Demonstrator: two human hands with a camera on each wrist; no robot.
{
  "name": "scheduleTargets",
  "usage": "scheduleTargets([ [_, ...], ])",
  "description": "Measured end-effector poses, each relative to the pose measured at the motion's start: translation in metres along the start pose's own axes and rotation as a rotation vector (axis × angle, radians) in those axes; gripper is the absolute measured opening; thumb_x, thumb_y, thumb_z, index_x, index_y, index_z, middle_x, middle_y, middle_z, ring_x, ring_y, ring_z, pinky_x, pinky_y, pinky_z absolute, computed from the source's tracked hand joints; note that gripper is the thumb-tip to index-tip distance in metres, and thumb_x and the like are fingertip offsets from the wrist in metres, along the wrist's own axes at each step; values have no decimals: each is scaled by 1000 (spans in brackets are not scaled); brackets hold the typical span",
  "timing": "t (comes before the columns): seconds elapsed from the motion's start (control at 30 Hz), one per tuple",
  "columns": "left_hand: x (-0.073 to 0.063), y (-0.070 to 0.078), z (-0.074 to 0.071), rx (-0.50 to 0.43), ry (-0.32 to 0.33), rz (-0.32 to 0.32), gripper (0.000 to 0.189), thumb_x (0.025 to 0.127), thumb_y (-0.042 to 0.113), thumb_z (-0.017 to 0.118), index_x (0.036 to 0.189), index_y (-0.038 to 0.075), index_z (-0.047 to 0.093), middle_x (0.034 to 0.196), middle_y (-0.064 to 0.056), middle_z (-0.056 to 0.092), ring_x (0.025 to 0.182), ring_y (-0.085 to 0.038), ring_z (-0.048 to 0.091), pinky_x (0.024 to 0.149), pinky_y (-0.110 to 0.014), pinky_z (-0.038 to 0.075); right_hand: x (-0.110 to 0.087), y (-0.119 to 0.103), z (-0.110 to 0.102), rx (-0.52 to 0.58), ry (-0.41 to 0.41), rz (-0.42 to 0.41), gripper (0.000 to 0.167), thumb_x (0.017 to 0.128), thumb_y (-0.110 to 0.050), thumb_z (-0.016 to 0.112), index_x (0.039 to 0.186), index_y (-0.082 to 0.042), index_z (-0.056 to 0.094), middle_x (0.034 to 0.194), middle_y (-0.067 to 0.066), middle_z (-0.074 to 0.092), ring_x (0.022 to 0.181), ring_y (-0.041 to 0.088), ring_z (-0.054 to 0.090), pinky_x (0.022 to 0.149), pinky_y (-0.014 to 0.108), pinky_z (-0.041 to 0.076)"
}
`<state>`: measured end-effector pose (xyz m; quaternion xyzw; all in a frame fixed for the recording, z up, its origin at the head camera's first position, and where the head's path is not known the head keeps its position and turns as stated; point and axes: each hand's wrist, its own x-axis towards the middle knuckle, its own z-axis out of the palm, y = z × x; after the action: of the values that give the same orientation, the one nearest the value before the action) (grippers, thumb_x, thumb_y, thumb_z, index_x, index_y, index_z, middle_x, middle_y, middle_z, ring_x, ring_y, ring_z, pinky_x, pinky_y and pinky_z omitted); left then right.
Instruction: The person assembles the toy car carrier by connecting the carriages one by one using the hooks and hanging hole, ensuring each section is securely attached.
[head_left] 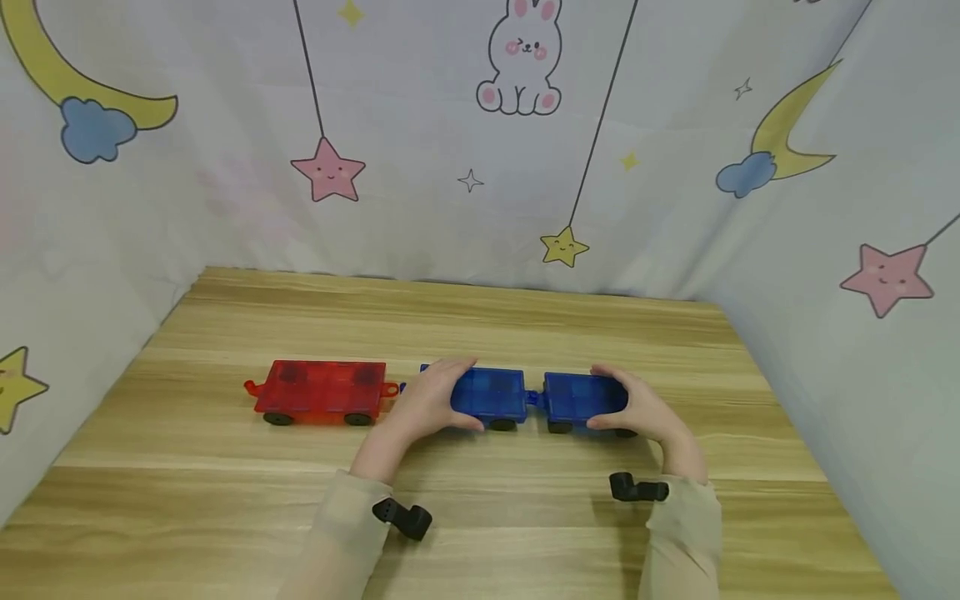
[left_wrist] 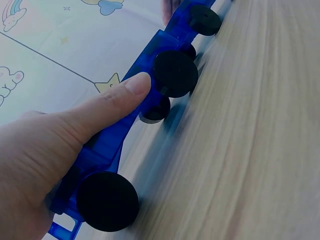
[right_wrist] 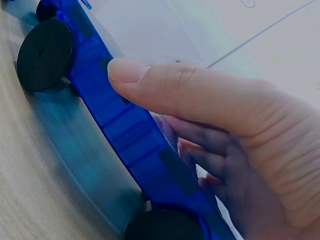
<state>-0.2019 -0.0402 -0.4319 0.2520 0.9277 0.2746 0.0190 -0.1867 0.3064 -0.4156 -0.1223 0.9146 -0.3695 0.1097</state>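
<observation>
In my head view, three toy train cars stand in a row on the wood-grain table [head_left: 510, 517]. The red flatbed car [head_left: 322, 387] sits at the far left with no hand on it, its ring coupling [head_left: 385, 389] close to the middle blue flatbed car [head_left: 491, 396]; I can't tell whether those two are hooked. My left hand [head_left: 426, 404] arches over the middle car, thumb and fingers part-spread across its width, gripping it. My right hand [head_left: 643, 408] clasps the right blue flatbed car [head_left: 573, 396] the same way, near its outer end. The blue coupling [head_left: 532, 398] between them meets, though whether it is latched I can't make out. I'd judge the join between the blue cars to be the step in hand, and would keep both cars level and in one line, easing them together without twisting.

In my left wrist view, the thumb [left_wrist: 112, 105] presses the near side above the black wheels [left_wrist: 175, 73]. Light, even pressure there should spare the red end a shove.

In my right wrist view, the other thumb [right_wrist: 165, 85] lies along the side panel, fingers across the far side. I'd hold low and steady, clear of the wheels.
</observation>
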Motion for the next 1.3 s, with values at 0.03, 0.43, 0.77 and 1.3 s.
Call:
scheduleTargets([
  [0.03,0,0,-1,5,4,6,98,66,47,88,146,8,46,147,-12,50,137,-32,45,110,-50,41,0,-1,-1,-5,1,-2,92,76,-30,84,149,-3,36,152,21,38,141,46,28,110,66,28],
  [0.43,-6,-4,-13,-104,74,48,67,87,42,71,142,9,51,144,-10,53,136,-30,47,111,-49,39,2,-19,1,-56,86,-68,82,81,-29,80,148,-5,39,150,19,44,141,43,32,109,66,29],
  [0.77,-13,-19,-21,-41,414,225,41,90,19,72,127,4,62,125,-13,66,118,-29,61,101,-44,50,26,-55,27,-143,280,-168,67,87,-23,75,143,-2,46,142,20,51,135,40,42,109,60,35],
  [1.3,-38,-62,-50,10,590,207,57,81,15,79,131,-1,57,127,-21,62,120,-38,57,101,-53,46,50,-101,72,-187,341,-247,75,86,-33,75,146,-3,42,148,18,46,138,38,41,111,57,37],
])
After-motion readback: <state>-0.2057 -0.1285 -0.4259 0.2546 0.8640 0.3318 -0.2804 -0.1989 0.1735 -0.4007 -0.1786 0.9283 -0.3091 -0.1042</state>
